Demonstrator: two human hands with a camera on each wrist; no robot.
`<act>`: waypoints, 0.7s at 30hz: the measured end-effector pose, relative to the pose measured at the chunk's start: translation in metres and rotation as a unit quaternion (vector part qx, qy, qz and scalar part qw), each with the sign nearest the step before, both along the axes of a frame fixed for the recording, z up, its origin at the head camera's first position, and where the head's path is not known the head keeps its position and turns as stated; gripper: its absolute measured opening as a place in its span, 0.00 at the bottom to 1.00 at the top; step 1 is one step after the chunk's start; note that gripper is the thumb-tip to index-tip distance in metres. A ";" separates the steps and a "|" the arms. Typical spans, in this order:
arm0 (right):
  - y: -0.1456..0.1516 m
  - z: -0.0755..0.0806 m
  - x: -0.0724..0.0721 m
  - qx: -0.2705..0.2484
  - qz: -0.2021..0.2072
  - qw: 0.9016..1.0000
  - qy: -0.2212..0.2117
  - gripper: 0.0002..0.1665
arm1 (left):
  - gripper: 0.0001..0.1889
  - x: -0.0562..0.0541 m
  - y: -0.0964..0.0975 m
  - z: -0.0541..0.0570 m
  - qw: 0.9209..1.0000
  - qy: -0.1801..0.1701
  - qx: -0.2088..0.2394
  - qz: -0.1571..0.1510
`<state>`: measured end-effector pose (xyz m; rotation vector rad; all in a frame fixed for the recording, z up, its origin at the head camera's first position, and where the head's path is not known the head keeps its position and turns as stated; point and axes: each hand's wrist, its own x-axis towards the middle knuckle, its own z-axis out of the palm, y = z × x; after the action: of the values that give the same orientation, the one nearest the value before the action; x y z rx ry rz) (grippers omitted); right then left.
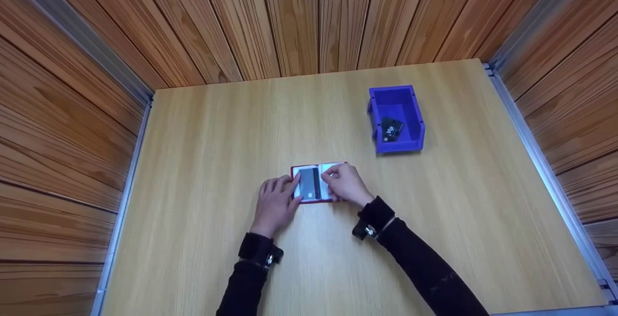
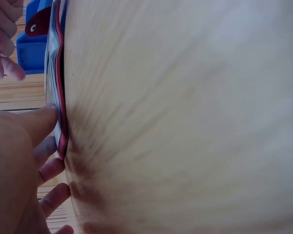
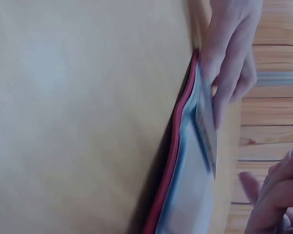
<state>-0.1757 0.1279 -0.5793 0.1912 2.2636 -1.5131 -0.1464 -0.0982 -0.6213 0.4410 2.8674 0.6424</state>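
An open red card holder (image 1: 330, 201) with clear, whitish sleeves lies on the table. On its left page is a grey card (image 1: 307, 184) with a dark stripe; in the right wrist view the card's edge (image 3: 208, 146) tilts up from the page. My left hand (image 1: 276, 206) rests at the holder's left side, thumb and forefinger touching its page and edge, other fingers spread on the table. Over the right page is my right hand (image 1: 348, 184), fingers bent. The right wrist view shows this hand (image 3: 278, 200) apart from the card, nothing visible in it.
A blue-purple bin (image 1: 400, 146) stands at the back right of the wooden table (image 1: 217, 152), with black cards (image 1: 391, 129) inside. A dark red snap flap (image 2: 37, 23) sticks up beyond the holder. Wood-panelled walls (image 1: 289, 21) enclose the back and sides.
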 end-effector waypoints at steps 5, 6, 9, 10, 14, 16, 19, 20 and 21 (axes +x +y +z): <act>-0.003 -0.008 -0.001 0.005 -0.010 0.999 -0.029 0.13 | 0.32 -0.001 0.000 0.001 1.000 -0.011 -0.004 -0.001; -0.004 -0.009 -0.002 0.005 -0.013 0.999 -0.035 0.13 | 0.32 -0.001 0.000 0.001 1.000 -0.010 -0.004 0.000; -0.007 -0.010 -0.004 -0.004 -0.024 0.999 -0.048 0.12 | 0.32 -0.002 -0.001 0.001 1.000 -0.006 -0.005 0.001; -0.008 -0.011 -0.005 -0.006 -0.027 0.998 -0.049 0.12 | 0.32 -0.002 -0.001 0.001 1.000 -0.005 -0.005 0.002; -0.012 -0.013 -0.007 -0.001 -0.040 0.998 -0.052 0.10 | 0.32 -0.002 -0.001 0.001 1.000 0.002 -0.003 0.003; -0.014 -0.014 -0.007 0.004 -0.044 0.997 -0.056 0.10 | 0.32 -0.001 0.000 0.000 1.000 0.004 -0.001 0.002; -0.016 -0.016 -0.006 0.007 -0.051 0.997 -0.065 0.10 | 0.32 0.000 0.000 -0.001 1.000 0.003 -0.001 0.001; -0.017 -0.017 -0.006 0.008 -0.054 0.996 -0.068 0.10 | 0.32 0.000 0.000 -0.001 1.000 0.003 0.000 0.001; -0.018 -0.017 -0.006 0.009 -0.058 0.996 -0.071 0.10 | 0.32 0.000 0.000 -0.001 1.000 0.003 0.000 0.001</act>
<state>-0.1820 0.1097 -0.5963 0.4282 2.1867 -1.4872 -0.1467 -0.0984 -0.6227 0.4407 2.8742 0.6412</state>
